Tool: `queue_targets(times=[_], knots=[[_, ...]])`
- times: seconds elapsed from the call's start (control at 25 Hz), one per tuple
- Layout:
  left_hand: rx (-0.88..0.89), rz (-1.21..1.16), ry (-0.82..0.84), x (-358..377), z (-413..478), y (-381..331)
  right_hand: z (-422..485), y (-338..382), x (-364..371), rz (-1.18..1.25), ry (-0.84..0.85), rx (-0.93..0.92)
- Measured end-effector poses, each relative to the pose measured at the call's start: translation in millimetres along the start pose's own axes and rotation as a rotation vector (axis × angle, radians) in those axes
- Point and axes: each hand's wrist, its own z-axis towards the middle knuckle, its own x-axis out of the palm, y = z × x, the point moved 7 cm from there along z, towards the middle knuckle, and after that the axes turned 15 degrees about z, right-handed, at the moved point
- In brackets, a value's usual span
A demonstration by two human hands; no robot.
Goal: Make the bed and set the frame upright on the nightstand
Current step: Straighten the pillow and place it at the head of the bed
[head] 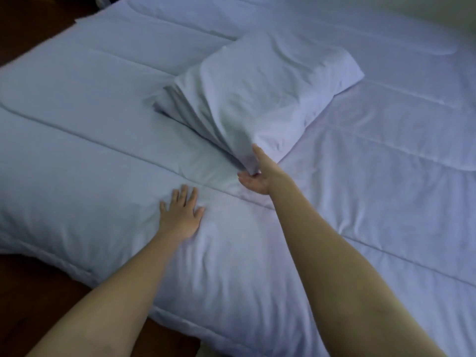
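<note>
Left hand [180, 215]: flat, fingers spread, pressing on the pale quilted fabric comforter [360, 202]; it holds nothing.
Right hand [253, 180]: fingers curled round the near corner of the white rectangular fabric pillow [260, 94], with cloth bunched in the grip.
Pillow: lies askew on the comforter, mid-bed.
Risk: pulling by the case alone may stretch slack cloth, leave the filling behind and drag wrinkles into the comforter.
Frame, nightstand: not in view.

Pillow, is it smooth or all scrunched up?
Scrunched at one corner: the right hand grips the pillow there, and folds stretch toward the grip.
</note>
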Motion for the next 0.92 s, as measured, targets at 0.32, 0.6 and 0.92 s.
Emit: queue_targets(times=[0.32, 0.6, 0.92], knots=[[0.025, -0.076, 0.106, -12, -4, -16, -2, 19, -16, -0.151, -0.203, -0.186], [0.054, 0.029, -0.008, -1, -12, -26, 36, 18, 1, 0.058, -0.125, -0.134], [-0.041, -0.169, 0.036, -31, -18, -9, -41, 50, -15, -0.787, -0.041, -0.755]])
